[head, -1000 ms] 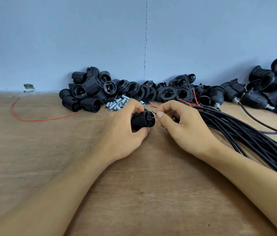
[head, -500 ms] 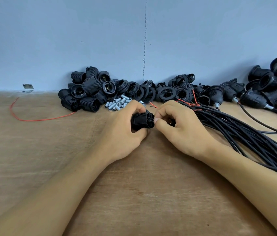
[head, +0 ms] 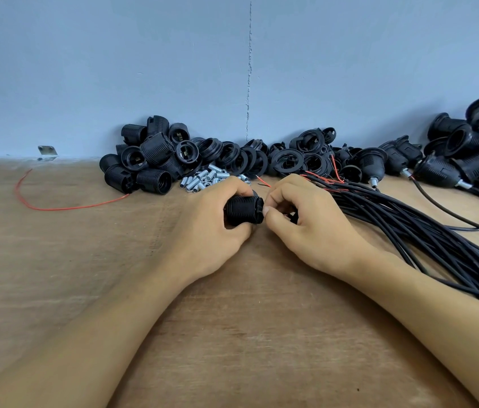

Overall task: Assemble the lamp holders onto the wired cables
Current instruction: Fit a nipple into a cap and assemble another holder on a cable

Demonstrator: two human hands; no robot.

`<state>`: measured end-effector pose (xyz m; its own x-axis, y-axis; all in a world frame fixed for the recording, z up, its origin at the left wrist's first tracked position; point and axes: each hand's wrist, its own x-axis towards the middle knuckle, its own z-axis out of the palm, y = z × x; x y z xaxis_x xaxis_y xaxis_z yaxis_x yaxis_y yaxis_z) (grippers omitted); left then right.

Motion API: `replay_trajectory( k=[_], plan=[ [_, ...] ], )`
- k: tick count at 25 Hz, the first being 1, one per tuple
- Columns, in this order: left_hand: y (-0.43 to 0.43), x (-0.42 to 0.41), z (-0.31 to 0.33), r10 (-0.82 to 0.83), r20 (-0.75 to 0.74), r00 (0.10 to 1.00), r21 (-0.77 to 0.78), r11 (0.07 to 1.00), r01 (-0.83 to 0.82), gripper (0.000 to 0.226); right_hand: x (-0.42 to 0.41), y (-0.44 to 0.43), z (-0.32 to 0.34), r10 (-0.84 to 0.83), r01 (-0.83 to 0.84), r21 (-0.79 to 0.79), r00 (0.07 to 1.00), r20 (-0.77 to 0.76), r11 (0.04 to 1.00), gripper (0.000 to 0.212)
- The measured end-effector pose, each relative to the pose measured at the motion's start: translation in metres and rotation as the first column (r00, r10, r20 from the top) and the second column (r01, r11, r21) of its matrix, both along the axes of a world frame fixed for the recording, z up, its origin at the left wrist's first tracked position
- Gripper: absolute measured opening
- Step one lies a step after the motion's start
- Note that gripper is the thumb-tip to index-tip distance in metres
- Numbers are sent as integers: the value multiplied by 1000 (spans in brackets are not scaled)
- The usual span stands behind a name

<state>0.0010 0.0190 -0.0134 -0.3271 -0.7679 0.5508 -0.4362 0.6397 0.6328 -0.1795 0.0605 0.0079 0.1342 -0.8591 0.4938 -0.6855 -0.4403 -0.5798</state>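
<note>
Fingers of the left hand (head: pixel 210 231) are wrapping round the lamp holder (head: pixel 242 211), keeping it on its side near the far edge of the surface (head: pixel 232 334); the right hand (head: pixel 306 228) is pinching at its end. The red wire tip, showing between them a second ago, is now hiding under that pinch, so it is likely seating inside. The cable bundle (head: pixel 415 228) is trailing toward the right edge

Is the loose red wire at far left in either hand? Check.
No: the loose red wire lies alone on the table, apart from the left hand and the right hand.
</note>
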Motion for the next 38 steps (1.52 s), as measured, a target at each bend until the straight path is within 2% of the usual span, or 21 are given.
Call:
replay_trajectory(
  k=[7, 10, 13, 18, 27, 38],
  plan=[
    [0, 1, 2, 59, 41, 997, -58, 997, -57, 32, 0, -1, -1, -10, 10, 2, 997, -83, 1000, 8],
    [0, 1, 0, 55, 17, 998, -21, 998, -55, 31, 0, -2, -2, -27, 28, 11, 996, -90, 1000, 8],
    [-3, 3, -2, 52, -5, 999, 23, 998, -52, 39, 0, -2, -2, -39, 40, 9, 996, -82, 999, 11],
    [-8, 5, -4, 6, 30, 1000, 22, 1000, -7, 47, -2, -2, -1, -36, 36, 2, 996, -78, 999, 17],
    [-4, 2, -3, 24, 53, 998, -21, 999, -23, 51, -1, -3, -2, -30, 32, 14, 988, -149, 999, 8],
    [-3, 1, -3, 42, 40, 998, -18, 999, -42, 46, -4, -1, 3, -100, 102, 55, 995, -27, 993, 11]
  ],
)
